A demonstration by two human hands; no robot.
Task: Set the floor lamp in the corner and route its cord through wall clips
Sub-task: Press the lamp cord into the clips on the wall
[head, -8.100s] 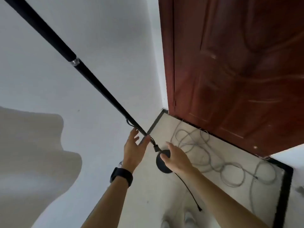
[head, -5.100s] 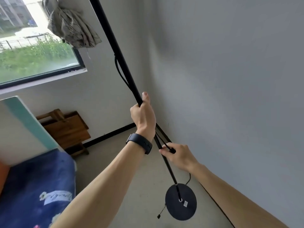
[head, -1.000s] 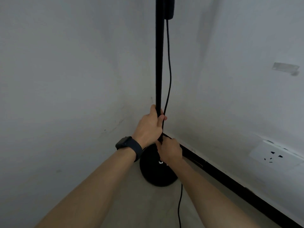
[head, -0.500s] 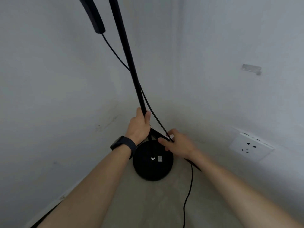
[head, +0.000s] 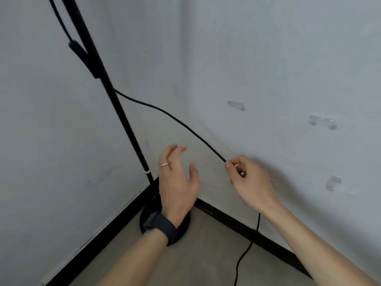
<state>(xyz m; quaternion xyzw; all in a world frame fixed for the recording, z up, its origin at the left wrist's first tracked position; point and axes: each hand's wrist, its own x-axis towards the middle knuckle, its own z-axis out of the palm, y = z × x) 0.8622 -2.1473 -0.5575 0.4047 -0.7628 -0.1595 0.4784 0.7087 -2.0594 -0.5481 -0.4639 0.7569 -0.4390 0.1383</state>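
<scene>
Head view: I note the right hand [head: 250,182] pinching the cord [head: 171,116], which rises leftward to the lamp [head: 121,112] standing in the corner. Left hand [head: 177,182] spread, empty, beside the pole. Three clips [head: 236,105] on the wall right of the pinch.

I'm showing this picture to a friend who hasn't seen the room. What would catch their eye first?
Probably the black lamp pole rising from its round base in the corner, and the cord swooping from it to the right hand, which pinches it. The left hand hovers open, and three clear clips dot the right wall.
</scene>
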